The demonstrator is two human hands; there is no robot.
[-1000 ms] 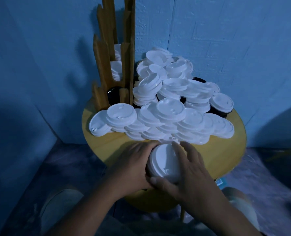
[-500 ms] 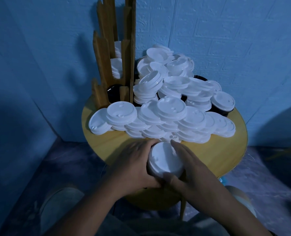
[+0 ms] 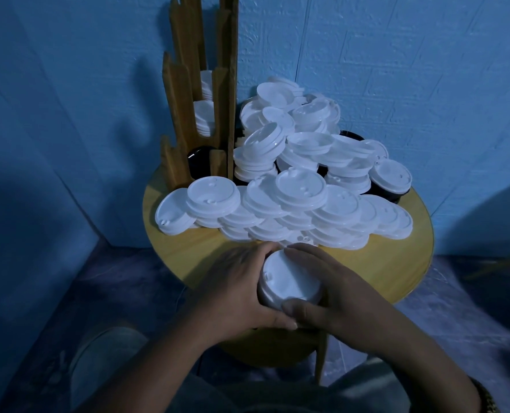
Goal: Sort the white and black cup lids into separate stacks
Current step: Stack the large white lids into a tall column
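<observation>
Both hands clasp a short stack of round white plastic cup lids [image 3: 289, 278] at the round yellow wooden table's [image 3: 382, 263] near edge. The left hand [image 3: 235, 290] curls round its left side. The right hand [image 3: 334, 290] wraps the right.

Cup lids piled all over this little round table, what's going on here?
A person is sorting lids. Their left hand and right hand both curl round a short stack of white lids at the near edge of the wooden table. Behind it lies a big loose heap of white lids, with black lids showing at its back right. A wooden rack at back left holds white lids in its upper slots.
</observation>
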